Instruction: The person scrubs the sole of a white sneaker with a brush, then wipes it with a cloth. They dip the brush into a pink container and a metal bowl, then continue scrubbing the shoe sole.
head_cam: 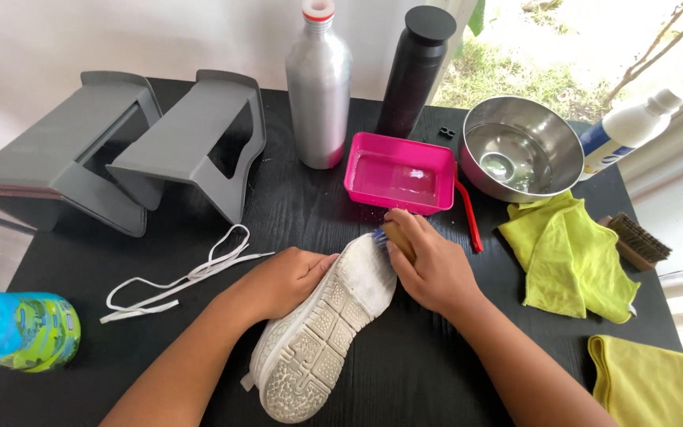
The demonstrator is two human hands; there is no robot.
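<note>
— Head view: what is held, and where?

— A white sneaker [322,332], sole up on the black table [405,372], is gripped at its side by the left hand [282,281]; its long axis runs from the near edge toward the pink tray [399,174].

— And the toe?

— A wooden brush [393,237] is clasped there by the right hand [432,265], the nearer one. A silver bottle [319,87] and a black bottle [415,67] are stood behind.

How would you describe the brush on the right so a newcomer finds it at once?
Start at the steel bowl at the back right of the black table. Below it lies a crumpled yellow-green cloth, and the brush sits against that cloth's right edge. It has a brown wooden back with dark bristles facing up, and no hand touches it.
</note>
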